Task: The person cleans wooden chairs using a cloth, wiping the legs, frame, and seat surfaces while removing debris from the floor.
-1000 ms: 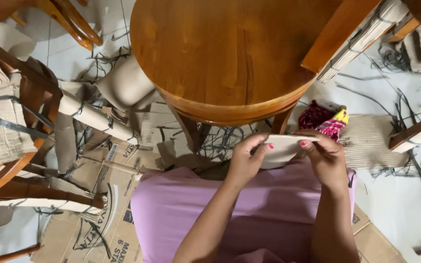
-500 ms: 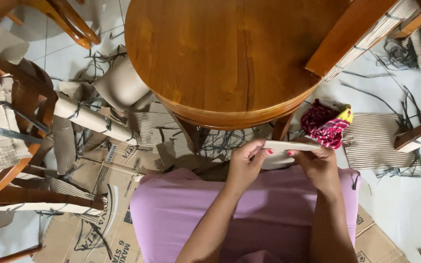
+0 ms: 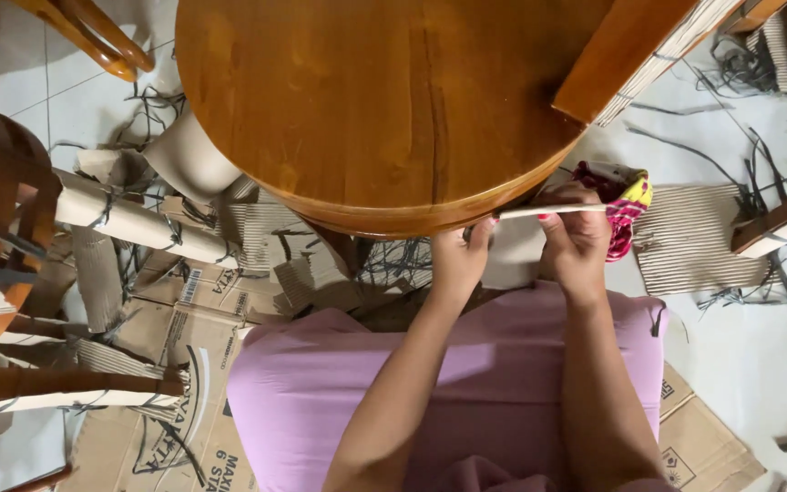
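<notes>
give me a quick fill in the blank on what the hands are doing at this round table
1. Both hands hold a thin pale sheet just below the edge of the round ____ table.
2. The red and yellow cloth lies beside the ____ hand.
3. The person's lap is covered in ____ fabric.
4. The left hand grips the sheet's ____ end.

Missing words: wooden; right; pink; left

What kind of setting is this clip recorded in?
Probably a home or small workshop where wooden furniture is being unpacked: a round wooden table, flattened cardboard and cut packing straps litter the tiled floor, and paper-wrapped furniture parts lie nearby.
</notes>
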